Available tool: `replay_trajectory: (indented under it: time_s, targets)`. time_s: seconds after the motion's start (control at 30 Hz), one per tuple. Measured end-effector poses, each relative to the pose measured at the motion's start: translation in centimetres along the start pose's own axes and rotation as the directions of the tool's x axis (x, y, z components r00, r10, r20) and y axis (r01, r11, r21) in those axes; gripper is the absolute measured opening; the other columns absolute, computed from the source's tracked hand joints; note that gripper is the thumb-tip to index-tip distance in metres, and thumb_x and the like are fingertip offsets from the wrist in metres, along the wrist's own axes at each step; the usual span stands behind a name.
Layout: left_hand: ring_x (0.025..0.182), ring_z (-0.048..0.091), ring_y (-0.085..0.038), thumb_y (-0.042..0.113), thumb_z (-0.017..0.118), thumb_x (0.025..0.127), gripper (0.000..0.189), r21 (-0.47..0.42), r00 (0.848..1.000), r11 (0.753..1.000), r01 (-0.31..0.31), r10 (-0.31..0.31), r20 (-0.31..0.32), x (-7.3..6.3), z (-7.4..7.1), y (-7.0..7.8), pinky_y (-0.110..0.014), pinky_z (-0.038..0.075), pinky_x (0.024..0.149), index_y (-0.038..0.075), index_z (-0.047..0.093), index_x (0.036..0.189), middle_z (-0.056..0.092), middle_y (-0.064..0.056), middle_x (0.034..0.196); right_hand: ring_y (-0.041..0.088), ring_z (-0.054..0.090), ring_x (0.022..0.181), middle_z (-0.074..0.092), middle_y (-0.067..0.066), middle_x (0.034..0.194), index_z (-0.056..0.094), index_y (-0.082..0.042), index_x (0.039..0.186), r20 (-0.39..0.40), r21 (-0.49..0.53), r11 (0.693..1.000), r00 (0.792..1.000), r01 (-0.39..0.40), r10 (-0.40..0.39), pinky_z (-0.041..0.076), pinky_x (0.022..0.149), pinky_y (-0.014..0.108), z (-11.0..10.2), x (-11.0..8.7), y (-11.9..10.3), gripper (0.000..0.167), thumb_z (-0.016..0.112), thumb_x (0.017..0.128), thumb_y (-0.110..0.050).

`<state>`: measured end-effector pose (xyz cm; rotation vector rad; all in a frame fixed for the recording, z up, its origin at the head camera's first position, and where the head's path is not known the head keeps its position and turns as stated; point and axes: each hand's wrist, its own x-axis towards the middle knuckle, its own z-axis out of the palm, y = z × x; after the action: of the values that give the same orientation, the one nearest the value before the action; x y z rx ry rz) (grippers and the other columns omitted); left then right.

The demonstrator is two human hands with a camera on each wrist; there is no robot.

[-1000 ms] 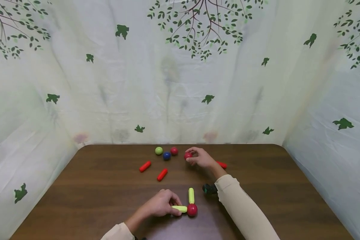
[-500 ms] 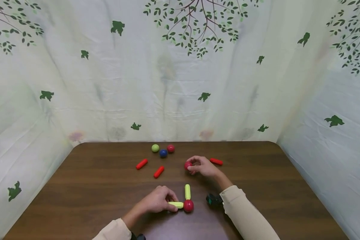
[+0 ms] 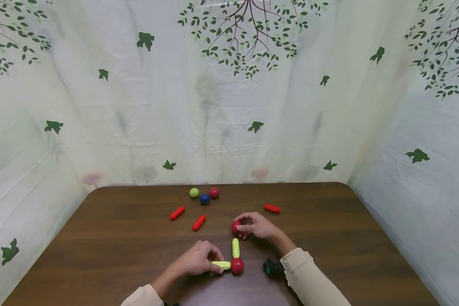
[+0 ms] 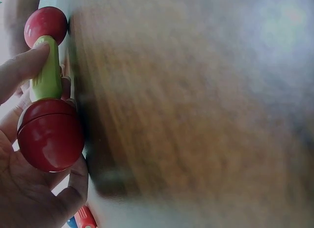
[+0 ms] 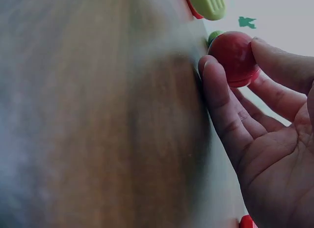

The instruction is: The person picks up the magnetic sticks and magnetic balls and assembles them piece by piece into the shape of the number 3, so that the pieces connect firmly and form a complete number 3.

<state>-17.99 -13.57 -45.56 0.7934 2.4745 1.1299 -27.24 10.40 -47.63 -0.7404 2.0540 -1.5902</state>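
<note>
Your left hand (image 3: pixel 199 258) lay low over the wooden table (image 3: pixel 118 255), its forearm slanting in from the near left, and your thumb and fingers pinched a yellow-green stick (image 3: pixel 222 265). Your right hand (image 3: pixel 258 225) reached farther forward, its forearm coming in from the near right; you gripped a held red ball (image 5: pixel 234 56) between thumb and fingers. That ball was just beyond the far end of an upright-pointing stick (image 3: pixel 235 248), also yellow-green, and apart from it; I could not tell whether the ball touched the table.

Both sticks met at a red corner ball (image 3: pixel 237 266), one running left into your grip, the other pointing away from you. A seamed red ball (image 4: pixel 51 134) stood at the pinched stick's other end, by your palm.

You had four red balls in view, counting a rear red ball (image 3: pixel 214 193) near one blue ball (image 3: pixel 204 199) and one green ball (image 3: pixel 194 193). Three red sticks lay apart: a left one (image 3: pixel 177 213), a middle one (image 3: pixel 199 222) and a right one (image 3: pixel 272 208). Ten green bird-like shapes dotted the backcloth (image 3: pixel 229 148).
</note>
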Motion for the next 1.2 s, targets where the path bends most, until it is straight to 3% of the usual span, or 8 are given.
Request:
replay_trajectory:
  time_s: [0.37,0.77,1.0,1.2]
  targets:
    - [0.059,0.053,0.001,0.011,0.083,0.075,0.009,-0.006,1.0,1.0,0.002,-0.002,-0.004,0.0,-0.07,-0.1,-0.02,0.042,0.054,0.013,0.076,0.081,0.065,0.009,0.066,0.017,0.06,0.068,0.065,0.011,0.098,0.061,0.009,0.117,0.023,-0.054,0.999,1.0,-0.001,0.002,0.054,0.065,0.033,0.34,-0.02,-0.06,0.025,0.061,0.096,-0.003]
    - [0.06,0.052,0.0,0.012,0.083,0.076,0.009,-0.001,1.0,1.0,0.014,-0.014,0.01,0.1,-0.22,-0.05,-0.021,0.041,0.055,0.013,0.076,0.081,0.064,0.01,0.067,0.018,0.06,0.067,0.067,0.012,0.098,0.061,0.011,0.119,0.055,-0.039,0.999,0.998,0.008,-0.006,0.055,0.066,0.045,0.64,-0.23,-0.27,0.026,0.06,0.096,-0.002]
    - [0.06,0.052,-0.001,0.012,0.083,0.076,0.009,-0.001,1.0,1.0,0.014,-0.014,0.006,0.07,-0.22,0.03,-0.021,0.041,0.055,0.012,0.076,0.081,0.064,0.009,0.067,0.016,0.059,0.069,0.066,0.01,0.098,0.061,0.009,0.12,0.041,-0.007,1.0,0.999,-0.024,0.024,0.054,0.063,0.033,0.75,-0.19,-0.07,0.028,0.061,0.095,-0.004]
    - [0.06,0.052,-0.001,0.011,0.083,0.077,0.009,-0.001,1.0,1.0,0.021,-0.021,0.006,0.02,-0.25,0.16,-0.021,0.042,0.055,0.012,0.076,0.081,0.064,0.009,0.067,0.016,0.06,0.071,0.063,0.008,0.1,0.06,0.008,0.122,0.04,0.008,0.999,0.998,-0.043,0.043,0.054,0.063,0.031,0.76,-0.05,0.16,0.031,0.063,0.094,-0.005]
